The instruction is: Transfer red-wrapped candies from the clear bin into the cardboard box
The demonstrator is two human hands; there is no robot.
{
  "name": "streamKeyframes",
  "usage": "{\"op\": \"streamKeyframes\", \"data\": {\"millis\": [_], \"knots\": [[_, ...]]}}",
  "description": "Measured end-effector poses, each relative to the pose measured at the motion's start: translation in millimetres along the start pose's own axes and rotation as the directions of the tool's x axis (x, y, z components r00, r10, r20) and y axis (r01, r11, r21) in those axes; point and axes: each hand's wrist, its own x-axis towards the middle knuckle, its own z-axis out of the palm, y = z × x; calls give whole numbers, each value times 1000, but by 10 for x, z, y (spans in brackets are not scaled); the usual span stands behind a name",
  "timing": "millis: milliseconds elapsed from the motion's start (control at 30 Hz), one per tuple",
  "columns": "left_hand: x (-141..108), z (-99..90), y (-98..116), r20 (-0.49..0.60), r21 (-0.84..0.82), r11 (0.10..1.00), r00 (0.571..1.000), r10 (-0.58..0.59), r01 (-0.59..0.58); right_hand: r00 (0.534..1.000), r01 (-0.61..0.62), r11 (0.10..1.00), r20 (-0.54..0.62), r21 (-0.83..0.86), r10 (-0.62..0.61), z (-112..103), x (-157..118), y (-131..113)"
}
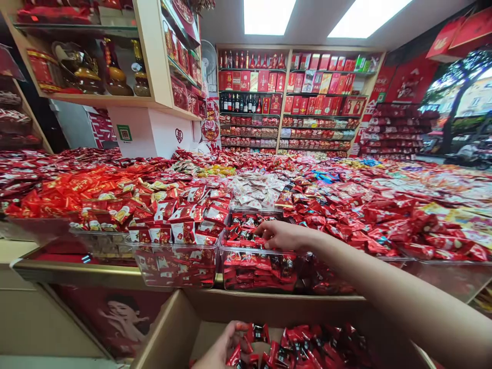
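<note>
My left hand (226,342) is down inside an open cardboard box (219,305) at the bottom of the view. Its fingers are curled round several red-and-black wrapped candies (258,333), and more of the same candies lie beside it in the box. My right hand (279,236) reaches in from the right over a clear plastic bin (259,251). Its fingers are bent downward and slightly apart, touching the red-and-black wrapped candies (242,223) there. No candy shows between them, though the fingertips are partly hidden.
A clear bin of red-and-white packets (175,261) adjoins on the left. Red candies (357,212) are heaped on the right, white packets (255,189) behind. The box stands against the display counter's edge (100,274). Shelves of bottles and boxes (251,79) line the back wall.
</note>
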Motion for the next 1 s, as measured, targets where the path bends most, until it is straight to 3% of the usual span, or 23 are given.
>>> {"op": "streamKeyframes", "data": {"millis": [200,400,533,800,1000], "knots": [[24,-21,-130,-4,-50,998,1000,31,-31,996,-27,996,-92,-81,20,17,9,-47],[5,-35,-84,75,-39,999,996,41,-39,990,-66,988,-132,-142,48,10,-42,-112],[-9,-19,-93,10,-22,1000,1000,-5,5,997,-46,990,-62,-135,38,11,-11,-83],[13,-14,-159,-4,-19,1000,1000,-22,22,997,-20,995,73,-96,27,-39,102,-68],[20,-58,-284,-9,-66,998,1000,-15,15,983,14,999,182,-33,-7,-187,38,12]]}}
